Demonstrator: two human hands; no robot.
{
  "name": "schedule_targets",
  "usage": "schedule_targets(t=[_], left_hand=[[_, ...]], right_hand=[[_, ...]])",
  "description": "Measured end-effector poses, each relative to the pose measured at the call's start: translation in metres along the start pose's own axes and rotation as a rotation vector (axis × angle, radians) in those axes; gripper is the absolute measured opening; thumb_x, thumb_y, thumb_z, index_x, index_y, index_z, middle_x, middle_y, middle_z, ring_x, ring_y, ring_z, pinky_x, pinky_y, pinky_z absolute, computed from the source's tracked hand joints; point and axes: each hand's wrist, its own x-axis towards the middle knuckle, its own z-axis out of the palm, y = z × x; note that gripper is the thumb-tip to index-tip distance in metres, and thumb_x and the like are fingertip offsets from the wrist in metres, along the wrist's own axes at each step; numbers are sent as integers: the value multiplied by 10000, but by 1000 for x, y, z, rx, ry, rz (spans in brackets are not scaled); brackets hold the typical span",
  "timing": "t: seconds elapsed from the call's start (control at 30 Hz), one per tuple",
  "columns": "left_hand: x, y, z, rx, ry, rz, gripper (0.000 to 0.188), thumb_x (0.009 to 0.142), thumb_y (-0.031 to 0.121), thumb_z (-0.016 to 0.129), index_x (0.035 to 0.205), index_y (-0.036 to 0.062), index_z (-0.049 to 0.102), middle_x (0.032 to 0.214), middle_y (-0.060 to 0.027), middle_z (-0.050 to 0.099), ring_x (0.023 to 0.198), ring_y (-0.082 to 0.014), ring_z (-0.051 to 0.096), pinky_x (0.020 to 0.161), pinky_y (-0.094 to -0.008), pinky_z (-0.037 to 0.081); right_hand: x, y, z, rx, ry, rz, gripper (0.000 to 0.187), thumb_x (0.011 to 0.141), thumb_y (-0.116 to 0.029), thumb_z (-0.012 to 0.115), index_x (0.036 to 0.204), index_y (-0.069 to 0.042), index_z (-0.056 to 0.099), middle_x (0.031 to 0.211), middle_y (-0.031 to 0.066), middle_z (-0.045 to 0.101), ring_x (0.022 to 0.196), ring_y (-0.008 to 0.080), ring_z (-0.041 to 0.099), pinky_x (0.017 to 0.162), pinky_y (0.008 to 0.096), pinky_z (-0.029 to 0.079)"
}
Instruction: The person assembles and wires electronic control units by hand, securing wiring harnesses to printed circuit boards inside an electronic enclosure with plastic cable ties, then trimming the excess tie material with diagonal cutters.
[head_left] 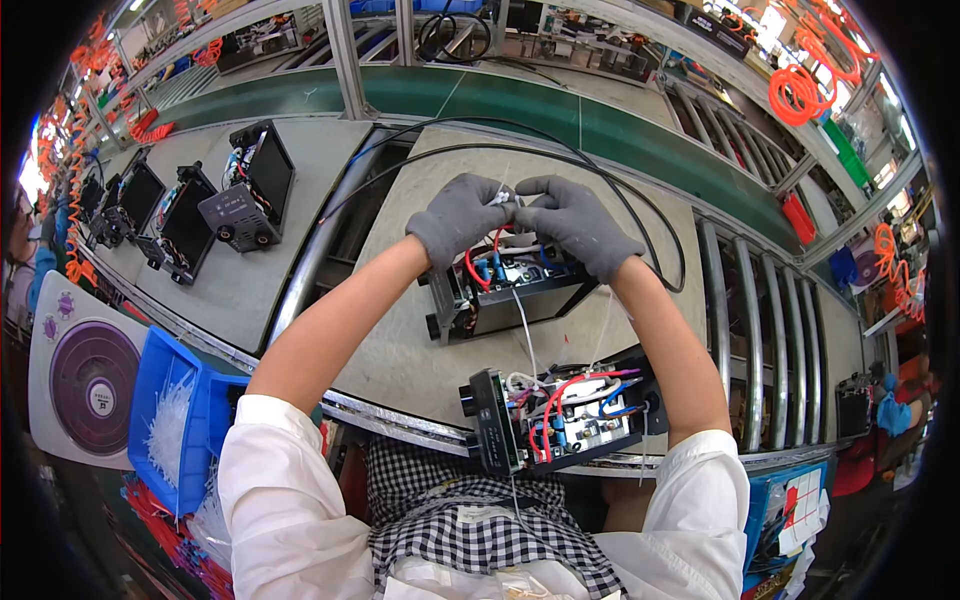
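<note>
In grey gloves, my left hand and my right hand meet above an open black electronic unit. Their closed fingertips pinch a small white piece between them; its exact kind is too small to make out. Red and blue wires rise out of the unit just below my hands, and the gloves hide part of its far side. Nearer me, a second open unit lies at the bench edge, with red, white and blue wires showing. A thin white strand runs between the two units.
Several similar black units stand on the board at left. A black cable loops behind my hands. Metal rollers lie at right. A blue bin of thin white strips and a purple-faced fan sit at lower left.
</note>
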Motion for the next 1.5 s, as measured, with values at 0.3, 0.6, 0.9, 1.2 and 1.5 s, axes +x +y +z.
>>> schedule_targets(t=[0.3, 0.6, 0.9, 1.2, 1.5], left_hand=[[-9, 9, 2, 298, 48, 110, 278, 868, 253, 618, 1053, 81, 733, 870, -191, 700, 788, -313, 665, 761, -387, 506], [-6, 45, -12, 576, -135, 25, 393, 892, 402, 565, 1020, 71, 734, 966, -194, 710, 931, -343, 665, 850, -425, 497], [-15, 43, 5, 826, -42, 9, 326, 915, 306, 524, 1128, 149, 714, 1145, -103, 693, 1065, -279, 662, 886, -402, 531], [-159, 5, 23, 491, 394, -76, 749, 756, 348, 811, 1403, 155, 488, 869, -103, 693, 670, -280, 688, 584, -386, 530], [-118, -91, 33, 606, 588, -6, 770, 779, 265, 804, 1438, 133, 428, 855, -68, 715, 707, -281, 699, 570, -383, 517]], right_hand=[[7, 14, -1, -560, 197, -379, 177, 868, -163, 677, 973, -21, 684, 855, 84, 704, 793, 149, 651, 725, 321, 510], [20, 25, -16, -264, 273, -461, 170, 871, -146, 693, 966, -6, 675, 837, 55, 678, 755, 123, 598, 711, 284, 490], [-2, -11, -13, -39, 64, -184, 169, 898, -229, 678, 968, -77, 654, 812, -37, 586, 734, 39, 516, 587, 187, 401], [-13, -27, -18, -288, 196, -304, 220, 913, -237, 655, 1003, -37, 678, 871, 5, 665, 786, 93, 583, 726, 271, 492], [-17, -29, 20, -758, -16, -463, 243, 902, -235, 642, 1017, -21, 662, 871, 140, 674, 789, 255, 627, 754, 357, 496]])
